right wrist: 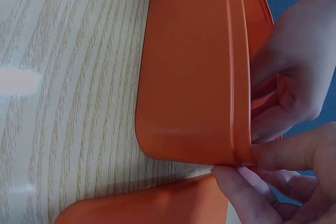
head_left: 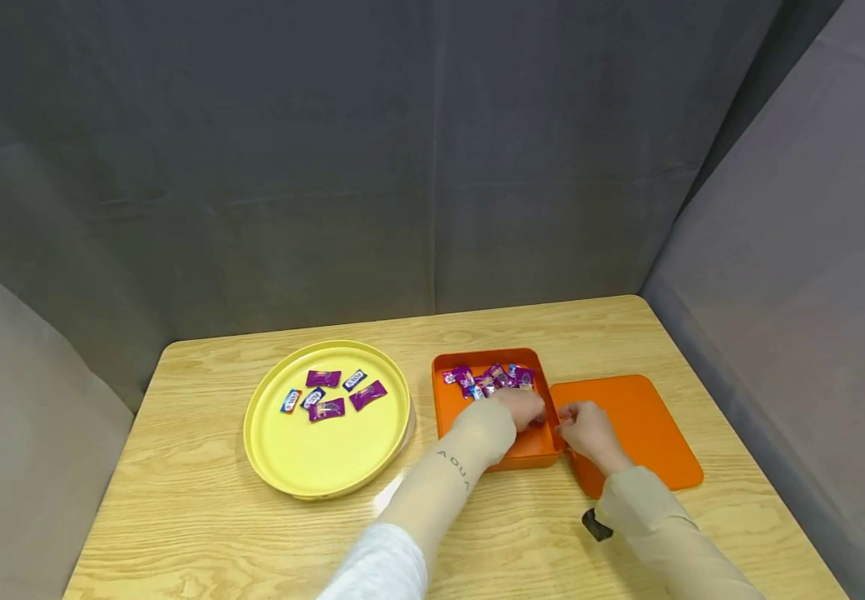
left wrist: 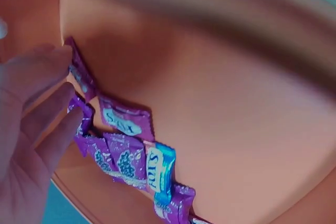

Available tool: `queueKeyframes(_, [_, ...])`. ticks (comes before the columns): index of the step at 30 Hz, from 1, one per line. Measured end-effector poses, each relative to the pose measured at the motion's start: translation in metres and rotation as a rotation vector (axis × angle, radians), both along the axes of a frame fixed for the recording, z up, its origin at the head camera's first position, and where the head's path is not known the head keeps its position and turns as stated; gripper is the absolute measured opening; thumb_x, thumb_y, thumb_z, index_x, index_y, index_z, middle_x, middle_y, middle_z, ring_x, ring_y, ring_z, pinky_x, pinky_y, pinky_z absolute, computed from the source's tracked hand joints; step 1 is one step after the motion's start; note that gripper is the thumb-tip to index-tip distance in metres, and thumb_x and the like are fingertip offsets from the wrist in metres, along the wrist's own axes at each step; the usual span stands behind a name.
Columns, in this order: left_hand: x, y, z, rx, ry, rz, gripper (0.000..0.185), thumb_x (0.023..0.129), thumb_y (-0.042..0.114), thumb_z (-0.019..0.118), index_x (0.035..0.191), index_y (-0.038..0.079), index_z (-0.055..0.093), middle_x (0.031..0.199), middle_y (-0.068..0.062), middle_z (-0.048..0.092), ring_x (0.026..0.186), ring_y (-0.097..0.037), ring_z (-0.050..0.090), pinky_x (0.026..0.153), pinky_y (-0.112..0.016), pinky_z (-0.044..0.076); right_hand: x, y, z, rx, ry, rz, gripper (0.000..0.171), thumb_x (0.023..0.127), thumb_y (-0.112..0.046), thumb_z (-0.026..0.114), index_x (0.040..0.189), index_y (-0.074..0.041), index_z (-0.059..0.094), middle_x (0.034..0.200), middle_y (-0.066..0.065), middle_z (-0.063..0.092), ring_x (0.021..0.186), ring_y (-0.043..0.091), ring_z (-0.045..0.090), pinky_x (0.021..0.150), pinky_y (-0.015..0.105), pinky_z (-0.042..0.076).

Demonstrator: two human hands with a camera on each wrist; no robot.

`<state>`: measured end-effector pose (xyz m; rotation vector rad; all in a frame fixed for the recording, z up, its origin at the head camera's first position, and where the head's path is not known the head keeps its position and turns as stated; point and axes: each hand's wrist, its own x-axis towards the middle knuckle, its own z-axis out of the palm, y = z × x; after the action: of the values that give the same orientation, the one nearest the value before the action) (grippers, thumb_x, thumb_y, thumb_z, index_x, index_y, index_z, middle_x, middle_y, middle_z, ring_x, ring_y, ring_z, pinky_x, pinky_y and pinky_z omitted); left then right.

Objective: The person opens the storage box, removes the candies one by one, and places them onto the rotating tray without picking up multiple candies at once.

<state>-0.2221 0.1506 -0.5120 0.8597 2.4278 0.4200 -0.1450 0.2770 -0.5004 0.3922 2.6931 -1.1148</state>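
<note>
Head view: wooden table (head_left: 200, 508), with a round yellow tray (head_left: 312, 467) on the left carrying six wrapped candies (head_left: 327, 392), four purple and two blue. Right of it, an orange box (head_left: 447, 412), open, with a heap of wrapped candies (head_left: 488, 379) against its far wall. Orange lid (head_left: 642, 417) lying flat just right of the box, touching it or nearly so.

Left hand (head_left: 518, 408) inside the box near the right wall, fingers (left wrist: 37, 72) bent, fingertips on a purple candy (left wrist: 79, 72) at the edge of the heap; pinched or merely touched, cannot tell. Right hand (head_left: 586, 429) at the near right corner of the box, thumb and fingers closed on the rim, steadying it.

Judging by the layout: transfer from box to tray partly done. Six pieces across, roughly as many or more left in the box, some hidden under the hand. Lid off and lying beside the box.
</note>
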Motion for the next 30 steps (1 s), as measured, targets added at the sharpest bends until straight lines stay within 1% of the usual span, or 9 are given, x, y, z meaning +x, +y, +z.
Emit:
queueKeyframes(2, [0.001,0.0,-0.004,0.028,-0.044,0.066,0.022,0.085,0.021,0.053,0.065,0.012,0.053,0.058,0.001,0.046,0.056,-0.014,0.043,0.053,-0.023,0.035,0.0,-0.001,0.001,-0.001,-0.005,-0.002,0.027,0.082,0.002,0.056,0.106,0.014,0.058,0.074,0.011,0.058,0.057,0.016,0.049,0.05,0.026,0.046])
queueKeyframes(4, [0.0,0.001,-0.007,0.002,0.031,-0.006,0.024,0.086,0.02,0.052,0.063,0.015,0.048,0.058,0.002,0.045,0.057,-0.013,0.042,0.054,-0.021,0.034,0.0,-0.001,0.001,0.003,-0.006,-0.004,0.027,0.081,0.002,0.056,0.106,0.014,0.058,0.075,0.012,0.059,0.058,0.016,0.05,0.05,0.027,0.047])
queueKeyframes(6, [0.0,0.002,-0.01,-0.012,0.061,-0.038,0.024,0.088,0.021,0.049,0.064,0.016,0.048,0.059,0.002,0.047,0.059,-0.013,0.043,0.056,-0.02,0.034,0.001,-0.001,0.001,0.007,-0.006,-0.008,0.027,0.081,0.002,0.057,0.106,0.014,0.058,0.075,0.012,0.059,0.058,0.016,0.051,0.05,0.027,0.047])
queueKeyframes(8, [-0.001,0.003,-0.011,-0.004,0.023,-0.003,0.023,0.088,0.022,0.048,0.067,0.014,0.052,0.061,0.002,0.05,0.06,-0.013,0.045,0.057,-0.021,0.035,0.001,-0.002,0.002,0.013,-0.005,-0.013,0.027,0.081,0.002,0.057,0.105,0.014,0.058,0.075,0.012,0.059,0.059,0.017,0.051,0.049,0.027,0.048])
queueKeyframes(11, [-0.001,0.003,-0.013,-0.015,0.037,-0.014,0.022,0.09,0.024,0.048,0.074,0.014,0.06,0.067,0.005,0.056,0.065,-0.011,0.048,0.062,-0.019,0.037,0.001,-0.002,0.002,0.017,-0.003,-0.012,0.026,0.081,0.002,0.057,0.104,0.014,0.058,0.075,0.012,0.059,0.06,0.017,0.051,0.05,0.027,0.047])
queueKeyframes(15, [-0.001,0.003,-0.013,-0.073,0.15,-0.122,0.019,0.092,0.023,0.048,0.084,0.018,0.065,0.08,0.007,0.063,0.071,-0.007,0.052,0.069,-0.017,0.04,0.001,-0.002,0.003,0.02,0.002,-0.006,0.025,0.081,0.002,0.057,0.103,0.014,0.059,0.074,0.011,0.058,0.059,0.017,0.05,0.05,0.027,0.047])
queueKeyframes(21, [0.001,0.003,-0.011,-0.112,0.18,-0.17,0.018,0.094,0.023,0.048,0.097,0.019,0.066,0.096,0.006,0.066,0.083,-0.006,0.057,0.078,-0.017,0.043,0.001,-0.002,0.005,0.015,0.007,-0.003,0.025,0.08,0.002,0.058,0.102,0.014,0.058,0.074,0.011,0.058,0.06,0.017,0.05,0.051,0.026,0.047])
queueKeyframes(23, [0.002,0.002,-0.011,-0.115,0.166,-0.157,0.018,0.094,0.022,0.048,0.098,0.018,0.065,0.096,0.005,0.065,0.084,-0.007,0.058,0.078,-0.018,0.043,0.001,-0.003,0.005,0.014,0.009,0.0,0.025,0.08,0.003,0.058,0.102,0.014,0.058,0.074,0.012,0.058,0.061,0.017,0.051,0.051,0.026,0.047])
queueKeyframes(30, [0.003,0.001,-0.011,-0.213,0.271,-0.248,0.01,0.093,0.018,0.053,0.095,0.022,0.061,0.095,0.008,0.063,0.082,-0.005,0.056,0.075,-0.015,0.042,0.001,-0.003,0.005,0.013,0.003,-0.005,0.025,0.081,0.003,0.058,0.103,0.014,0.058,0.077,0.013,0.059,0.063,0.018,0.051,0.052,0.026,0.048])
